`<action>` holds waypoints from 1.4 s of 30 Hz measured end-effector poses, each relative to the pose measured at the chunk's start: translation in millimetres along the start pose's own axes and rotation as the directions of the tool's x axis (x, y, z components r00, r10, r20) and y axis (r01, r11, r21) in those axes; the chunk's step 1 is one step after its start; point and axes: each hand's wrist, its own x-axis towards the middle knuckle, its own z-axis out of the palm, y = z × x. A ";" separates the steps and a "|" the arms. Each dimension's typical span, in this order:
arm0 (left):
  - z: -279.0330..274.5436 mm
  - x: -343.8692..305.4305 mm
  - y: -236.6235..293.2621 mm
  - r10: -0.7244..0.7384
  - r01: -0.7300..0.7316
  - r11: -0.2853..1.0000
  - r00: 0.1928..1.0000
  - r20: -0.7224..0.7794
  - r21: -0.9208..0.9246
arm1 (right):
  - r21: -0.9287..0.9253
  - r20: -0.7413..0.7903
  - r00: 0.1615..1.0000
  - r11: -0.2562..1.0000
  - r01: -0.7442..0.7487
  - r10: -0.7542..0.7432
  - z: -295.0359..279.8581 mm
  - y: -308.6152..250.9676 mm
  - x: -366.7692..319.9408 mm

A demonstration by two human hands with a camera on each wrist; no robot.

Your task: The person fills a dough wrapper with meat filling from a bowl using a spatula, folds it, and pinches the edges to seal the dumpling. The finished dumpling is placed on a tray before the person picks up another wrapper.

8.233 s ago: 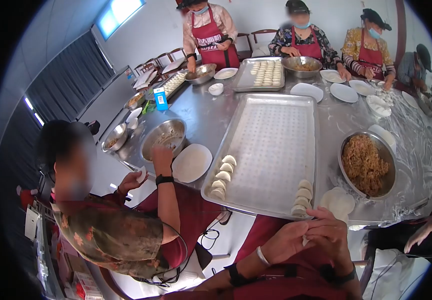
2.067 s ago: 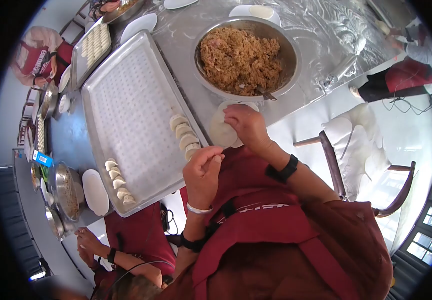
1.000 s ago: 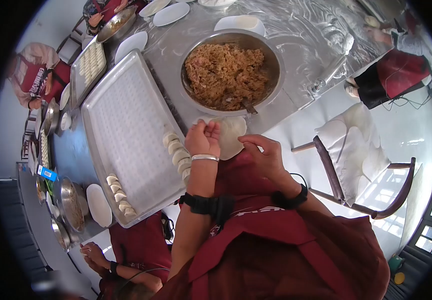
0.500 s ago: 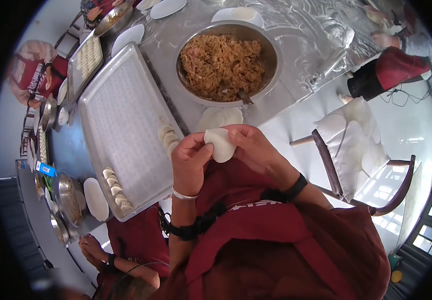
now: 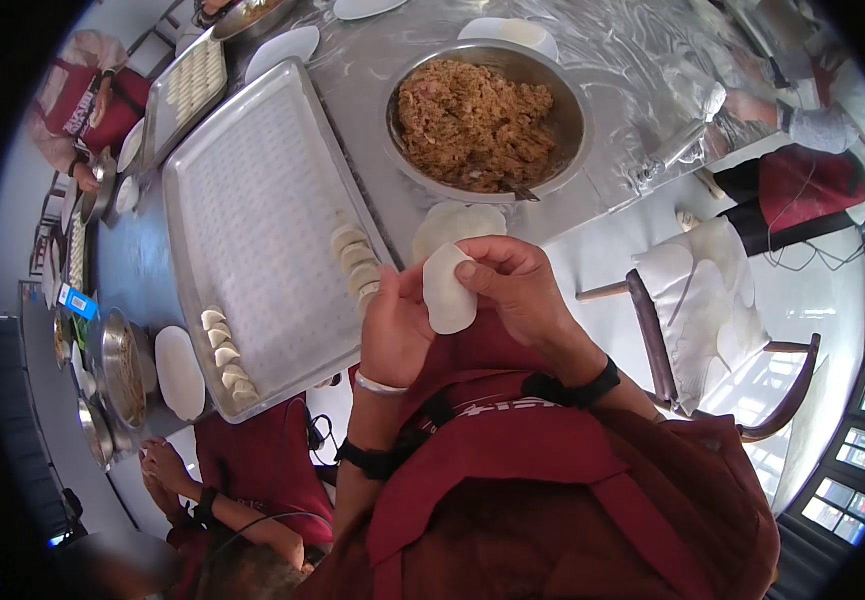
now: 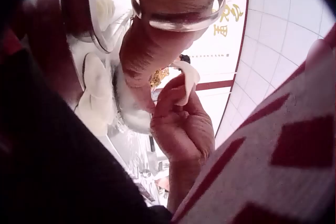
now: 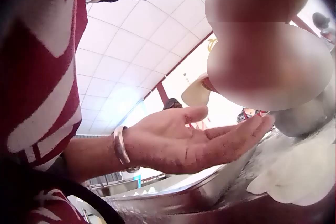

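My right hand (image 5: 522,290) pinches a round, thin dumpling wrapper (image 5: 449,290) between thumb and fingers in front of my apron. Beside it, my left hand (image 5: 397,335) is palm up with its fingers extended. The right wrist view shows that left hand (image 7: 194,140) apart from the wrapper (image 7: 197,92). From the left wrist, the wrapper (image 6: 190,81) looks bent in the right hand's grip. More flat wrappers (image 5: 452,224) lie on the table edge just beyond. A steel bowl (image 5: 574,150) of brown minced filling (image 5: 472,120) stands behind them, a utensil handle (image 5: 524,193) sticking out.
A large metal tray (image 5: 262,200) stands to the left, with a row of folded dumplings (image 5: 354,260) near its right edge and another (image 5: 227,358) at its left. A chair with a white cushion (image 5: 702,300) is at right. A neighbour's hands (image 5: 164,468) work at lower left.
A second ago my hands were over the stack of wrappers. Then both held one wrapper before me; now my left hand has let go and only the right holds it.
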 end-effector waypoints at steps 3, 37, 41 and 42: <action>12.0 -0.7 -2.2 -0.008 0.010 0.999 0.999 0.040 -0.035 | -0.118 -0.031 0.999 0.993 0.009 -0.013 2.8 0.0 2.4; 6.7 -9.6 6.0 0.165 -0.133 0.765 0.986 0.007 0.630 | -0.563 0.124 0.992 0.822 0.092 -0.026 -12.1 -0.9 10.5; 2.3 -8.0 2.2 0.217 -0.172 0.733 0.976 0.014 0.658 | -0.568 0.112 0.993 0.818 0.090 -0.031 -12.0 0.0 10.3; 2.0 -7.8 1.5 0.232 -0.183 0.721 0.973 0.016 0.668 | -0.566 0.109 0.994 0.820 0.087 -0.031 -11.8 0.4 10.4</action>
